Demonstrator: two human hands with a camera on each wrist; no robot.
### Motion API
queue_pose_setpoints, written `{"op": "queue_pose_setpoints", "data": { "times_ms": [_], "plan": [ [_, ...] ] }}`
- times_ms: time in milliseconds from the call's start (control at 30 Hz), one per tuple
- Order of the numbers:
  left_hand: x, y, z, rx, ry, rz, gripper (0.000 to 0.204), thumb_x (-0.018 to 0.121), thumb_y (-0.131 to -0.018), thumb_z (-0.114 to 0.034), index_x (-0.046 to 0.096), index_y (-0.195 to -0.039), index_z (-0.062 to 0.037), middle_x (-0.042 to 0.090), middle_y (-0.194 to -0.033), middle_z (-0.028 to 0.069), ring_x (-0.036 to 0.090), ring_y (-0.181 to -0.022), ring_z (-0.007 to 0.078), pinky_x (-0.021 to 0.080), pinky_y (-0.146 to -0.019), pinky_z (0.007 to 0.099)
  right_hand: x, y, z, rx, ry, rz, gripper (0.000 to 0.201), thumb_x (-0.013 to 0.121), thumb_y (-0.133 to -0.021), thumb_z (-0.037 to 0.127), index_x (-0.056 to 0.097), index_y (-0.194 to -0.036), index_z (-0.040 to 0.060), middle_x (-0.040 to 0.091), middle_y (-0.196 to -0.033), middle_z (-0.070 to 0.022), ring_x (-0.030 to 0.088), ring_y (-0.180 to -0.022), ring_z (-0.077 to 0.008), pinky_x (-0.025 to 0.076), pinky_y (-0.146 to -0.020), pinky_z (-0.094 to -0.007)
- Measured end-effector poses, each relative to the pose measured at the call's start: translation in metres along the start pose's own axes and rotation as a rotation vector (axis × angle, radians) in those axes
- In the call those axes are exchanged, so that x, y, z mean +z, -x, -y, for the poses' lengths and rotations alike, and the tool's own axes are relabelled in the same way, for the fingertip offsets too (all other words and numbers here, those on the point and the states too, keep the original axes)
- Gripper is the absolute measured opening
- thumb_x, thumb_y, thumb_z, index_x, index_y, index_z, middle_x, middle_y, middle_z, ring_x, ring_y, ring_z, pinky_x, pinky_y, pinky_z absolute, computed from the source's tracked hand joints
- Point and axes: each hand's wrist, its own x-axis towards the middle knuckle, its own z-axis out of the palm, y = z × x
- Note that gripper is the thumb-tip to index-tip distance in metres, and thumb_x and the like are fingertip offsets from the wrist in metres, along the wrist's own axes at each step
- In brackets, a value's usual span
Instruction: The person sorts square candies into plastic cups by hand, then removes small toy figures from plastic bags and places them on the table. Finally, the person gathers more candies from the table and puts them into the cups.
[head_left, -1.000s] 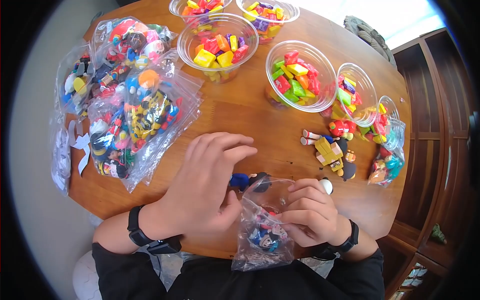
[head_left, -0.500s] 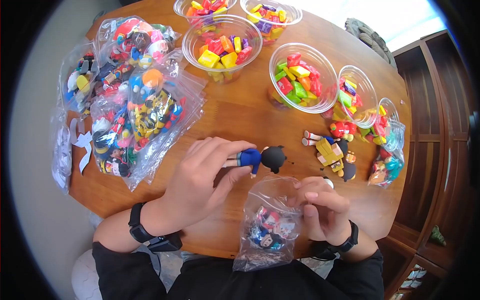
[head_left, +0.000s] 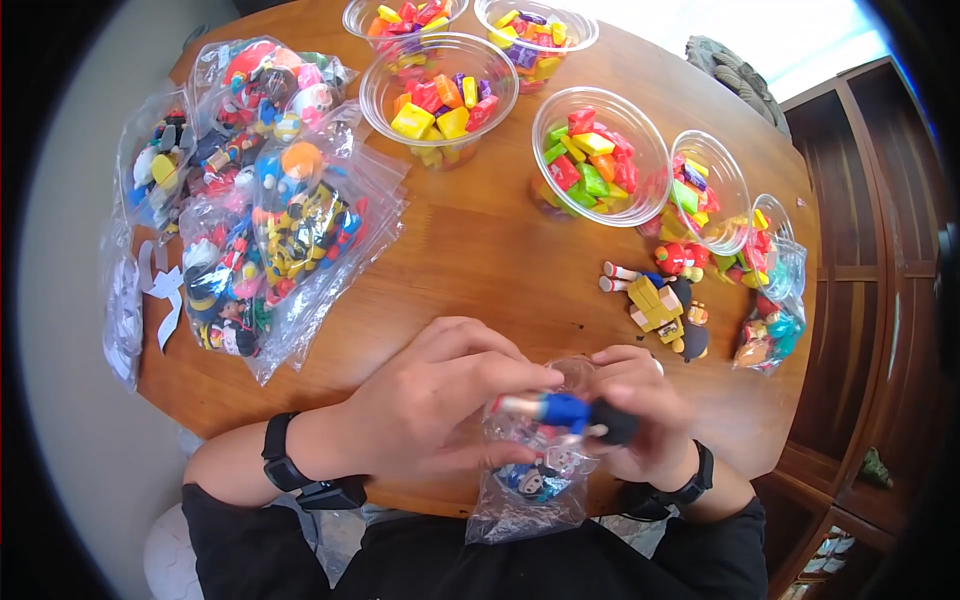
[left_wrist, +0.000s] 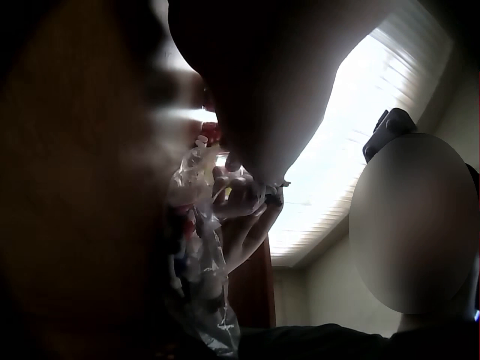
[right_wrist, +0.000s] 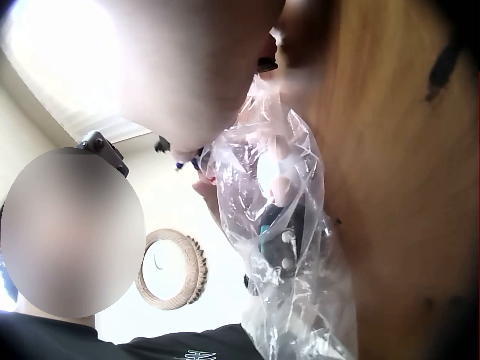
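Observation:
A blurred figurine (head_left: 565, 410) in blue with a black head lies sideways above a clear plastic bag (head_left: 530, 510) that has small figures inside. My left hand (head_left: 430, 400) is around its leg end, thumb and forefinger spread apart with no visible grip on it. My right hand (head_left: 645, 405), fingers curled, holds the bag near its upper edge, behind the figurine's head; whether it also touches the figurine is unclear. The right wrist view shows the crinkled bag (right_wrist: 292, 247) beneath a hand, and the left wrist view shows curled fingers (left_wrist: 236, 195) beside the bag.
Several bags of figures (head_left: 300, 220) lie at the left, beside white paper strips (head_left: 168, 290). Tubs of wrapped candy (head_left: 440, 90) stand along the back and right. Loose figurines (head_left: 660, 305) and another filled bag (head_left: 770, 335) are at the right of the table.
My left hand has moved right and toward the body, and the figurine is now over the bag near my right hand. Its thumb and forefinger have spread from the figurine.

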Motion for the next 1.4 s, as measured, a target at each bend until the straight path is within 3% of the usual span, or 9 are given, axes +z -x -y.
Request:
{"op": "queue_pose_setpoints", "data": {
  "times_ms": [33,133,367,433,600,800,933,1200,1400],
  "plan": [
    [0.002,0.002,0.004,0.038,-0.024,-0.01,0.078,0.099,-0.083,-0.028,0.061,-0.148,-0.0095,0.07,-0.126,0.0101,0.066,-0.113,0.0294,0.05,-0.099,0.0436,0.0,0.003,-0.002,0.007,-0.03,-0.074,0.057,0.085,-0.099,0.027,0.057,-0.143,0.0035,0.074,-0.114,-0.0162,0.073,-0.105,-0.0317,0.053,-0.107,-0.0566],
    [0.002,0.0,-0.002,0.035,-0.043,-0.045,0.082,0.099,-0.083,-0.027,0.057,-0.151,-0.009,0.069,-0.119,0.0098,0.066,-0.11,0.029,0.05,-0.099,0.044,-0.008,0.008,-0.005,0.077,-0.082,-0.154,0.056,0.08,-0.103,0.025,0.053,-0.142,-0.0035,0.071,-0.109,-0.0181,0.068,-0.097,-0.0318,0.053,-0.103,-0.0561],
    [0.004,0.002,0.0,0.087,-0.073,-0.097,0.062,0.089,-0.084,-0.007,0.058,-0.139,-0.01,0.071,-0.112,0.007,0.065,-0.108,0.0284,0.048,-0.102,0.0516,-0.01,0.0,-0.002,0.013,0.057,-0.022,0.049,0.077,-0.102,0.021,0.056,-0.135,-0.0078,0.068,-0.105,-0.0179,0.067,-0.097,-0.0317,0.055,-0.099,-0.0527],
    [0.001,0.001,-0.001,0.075,-0.073,-0.094,0.061,0.087,-0.085,-0.007,0.058,-0.139,-0.01,0.073,-0.108,0.0059,0.065,-0.109,0.0283,0.048,-0.103,0.0527,-0.008,0.003,0.001,0.117,0.028,-0.16,0.046,0.076,-0.101,0.018,0.057,-0.133,-0.0086,0.069,-0.107,-0.0198,0.067,-0.098,-0.032,0.055,-0.098,-0.0498],
    [-0.002,0.001,-0.001,0.084,-0.074,-0.078,0.056,0.082,-0.087,-0.006,0.059,-0.138,-0.0097,0.075,-0.099,0.0036,0.064,-0.11,0.0283,0.049,-0.102,0.0514,-0.014,-0.006,0.007,0.188,0.053,-0.19,0.043,0.077,-0.1,0.02,0.063,-0.13,-0.0091,0.069,-0.101,-0.0172,0.067,-0.095,-0.0304,0.056,-0.094,-0.0478],
    [0.004,0.002,0.003,0.119,-0.076,-0.112,0.047,0.086,-0.091,-0.008,0.063,-0.132,-0.0109,0.076,-0.1,0.001,0.066,-0.109,0.0271,0.051,-0.098,0.0447,-0.011,-0.028,0.014,0.028,0.242,0.226,0.05,0.09,-0.089,0.03,0.078,-0.127,-0.0006,0.064,-0.08,-0.004,0.062,-0.082,-0.0242,0.051,-0.096,-0.0451],
    [0.004,0.001,0.003,0.166,-0.1,-0.125,0.045,0.09,-0.092,-0.012,0.065,-0.129,-0.0151,0.077,-0.103,-0.0019,0.067,-0.108,0.0248,0.051,-0.095,0.0435,-0.011,-0.026,0.014,0.031,0.149,0.298,0.044,0.086,-0.093,0.03,0.08,-0.129,0.0039,0.056,-0.074,-0.0008,0.058,-0.078,-0.023,0.049,-0.093,-0.0424],
    [0.0,-0.001,-0.005,0.223,-0.167,-0.102,0.024,0.089,-0.091,-0.017,0.079,-0.113,-0.0212,0.073,-0.1,-0.0068,0.065,-0.104,0.0202,0.051,-0.093,0.0406,-0.004,-0.019,0.01,0.018,0.184,0.23,0.031,0.088,-0.091,0.018,0.079,-0.119,0.0073,0.067,-0.084,-0.0041,0.066,-0.087,-0.0248,0.05,-0.099,-0.0448],
    [-0.002,-0.002,-0.002,0.173,-0.143,-0.079,0.023,0.088,-0.088,-0.015,0.079,-0.11,-0.0166,0.07,-0.102,-0.0011,0.067,-0.103,0.0252,0.053,-0.09,0.0414,-0.005,-0.026,0.015,0.009,0.222,0.297,0.055,0.09,-0.09,0.028,0.071,-0.137,0.0075,0.074,-0.111,-0.0049,0.07,-0.102,-0.025,0.048,-0.109,-0.0506]
  ]
}}
